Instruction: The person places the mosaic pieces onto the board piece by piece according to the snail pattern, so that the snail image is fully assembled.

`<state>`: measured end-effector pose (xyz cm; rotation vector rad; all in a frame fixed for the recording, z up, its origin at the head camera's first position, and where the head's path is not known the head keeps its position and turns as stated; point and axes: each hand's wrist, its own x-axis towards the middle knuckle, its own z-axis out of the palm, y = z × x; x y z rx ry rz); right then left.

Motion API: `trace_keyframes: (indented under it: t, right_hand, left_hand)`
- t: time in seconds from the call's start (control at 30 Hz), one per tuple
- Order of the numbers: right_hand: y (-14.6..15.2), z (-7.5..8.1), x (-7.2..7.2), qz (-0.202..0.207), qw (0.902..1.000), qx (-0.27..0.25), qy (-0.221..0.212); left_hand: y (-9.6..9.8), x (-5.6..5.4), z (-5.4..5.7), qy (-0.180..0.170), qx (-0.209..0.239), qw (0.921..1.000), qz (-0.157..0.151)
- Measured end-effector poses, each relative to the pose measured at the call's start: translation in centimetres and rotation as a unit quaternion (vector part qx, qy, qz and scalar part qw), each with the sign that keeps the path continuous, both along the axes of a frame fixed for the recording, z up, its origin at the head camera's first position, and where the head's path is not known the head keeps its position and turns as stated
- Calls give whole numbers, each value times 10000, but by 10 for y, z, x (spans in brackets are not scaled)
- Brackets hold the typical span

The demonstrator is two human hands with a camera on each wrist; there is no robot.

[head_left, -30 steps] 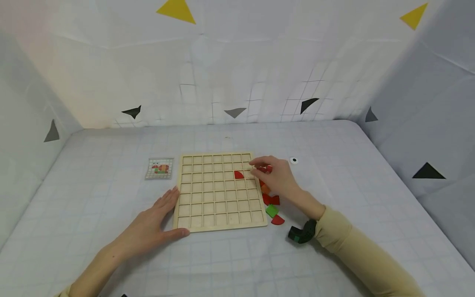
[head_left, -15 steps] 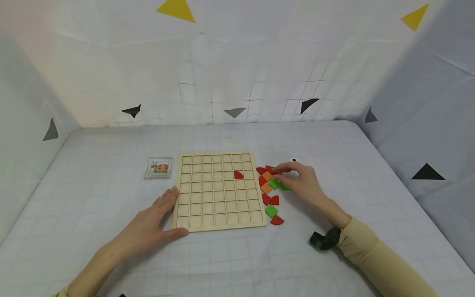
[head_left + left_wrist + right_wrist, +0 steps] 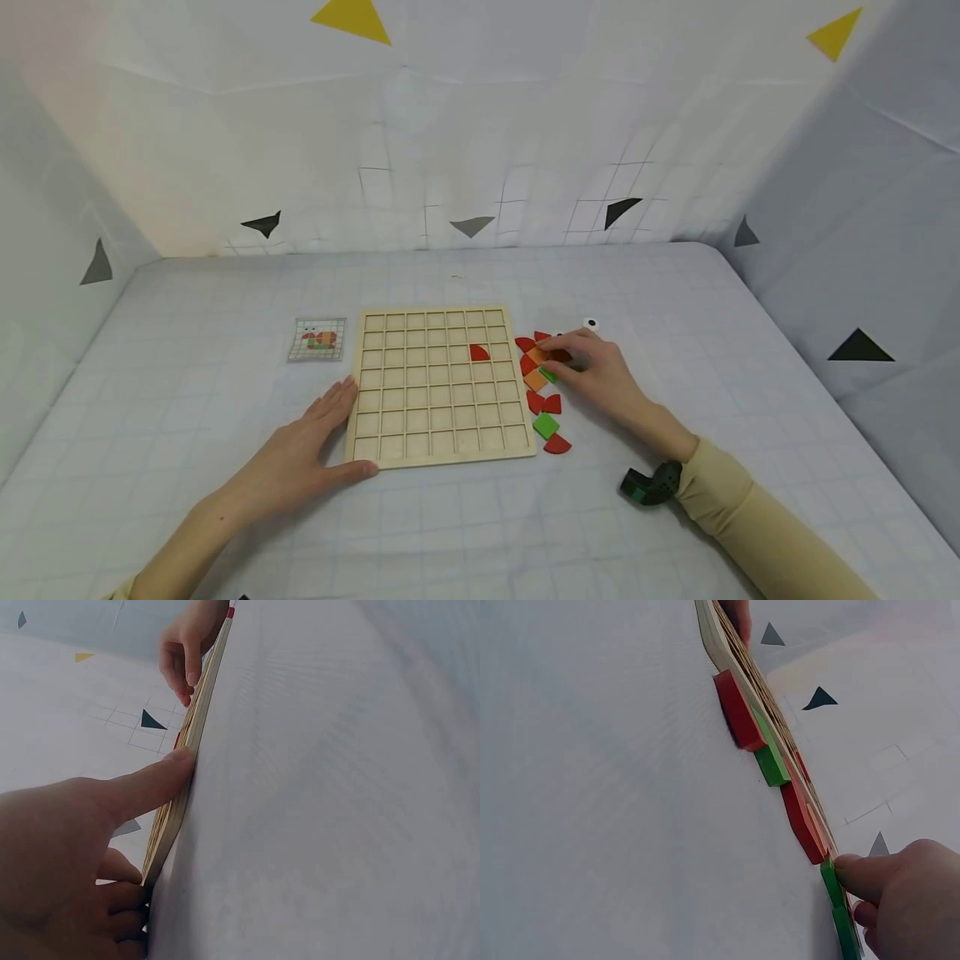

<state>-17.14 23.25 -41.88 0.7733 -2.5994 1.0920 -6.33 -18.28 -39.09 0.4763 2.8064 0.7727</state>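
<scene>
Head view: with right hand [image 3: 600,375], reaches thumb and bent fingers among coloured tiles [image 3: 536,381], just right of grid board [image 3: 442,419]; cannot tell whether pinching one. With left hand [image 3: 296,454], spread wide at the thumb, touches grid board's left and near edges. Farther left: picture card [image 3: 317,339].

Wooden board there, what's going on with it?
A person works at the board. Their left hand rests against its left side; their right hand is at the loose coloured pieces on its right; whether it grips one is unclear. One red piece sits on the board; a picture card lies to its left.
</scene>
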Motion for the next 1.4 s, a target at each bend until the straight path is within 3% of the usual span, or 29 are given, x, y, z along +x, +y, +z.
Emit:
trace_keyframes:
  t: [0.47, 0.93, 1.4]
  right_hand:
    - [3, -4, -3, 77, 9992, 39, 393]
    - [5, -5, -3, -690, 9966, -86, 432]
    - [4, -1, -1, -918, 9955, -98, 236]
  left_hand:
    - [1, 0, 1, -30, -32, 10000, 12]
    - [0, 0, -1, -20, 30, 10000, 19]
    - [-1, 0, 0, -123, 64, 9999, 59]
